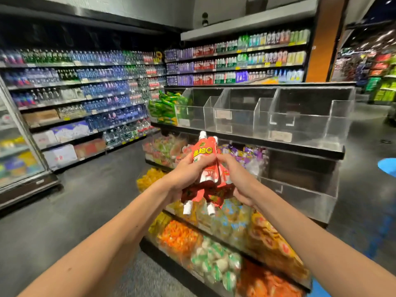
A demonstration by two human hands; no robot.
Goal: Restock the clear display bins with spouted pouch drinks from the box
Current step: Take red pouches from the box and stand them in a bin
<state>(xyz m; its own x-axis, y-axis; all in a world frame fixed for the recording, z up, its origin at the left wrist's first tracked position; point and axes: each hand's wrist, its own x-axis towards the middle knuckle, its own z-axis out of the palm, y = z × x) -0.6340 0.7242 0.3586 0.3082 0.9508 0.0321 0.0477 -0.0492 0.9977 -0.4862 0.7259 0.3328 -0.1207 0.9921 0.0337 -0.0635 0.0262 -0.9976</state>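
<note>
Both my hands hold a bunch of red spouted pouch drinks (205, 168) in front of the display stand. My left hand (188, 174) grips the bunch from the left, and my right hand (237, 179) grips it from the right. One pouch points its white cap up, others hang with caps down. Above and behind them stand clear display bins (278, 112) on the top tier; three of them look empty, and the leftmost holds green packs (165, 108). The box is out of view.
Lower tiers of the stand hold bins of coloured snack packs (214, 249). Another clear bin (300, 200) sits at mid right. Bottled-drink shelves (85, 93) line the left and back walls. A glass-door cooler (19, 151) stands at far left. Dark floor surrounds the stand.
</note>
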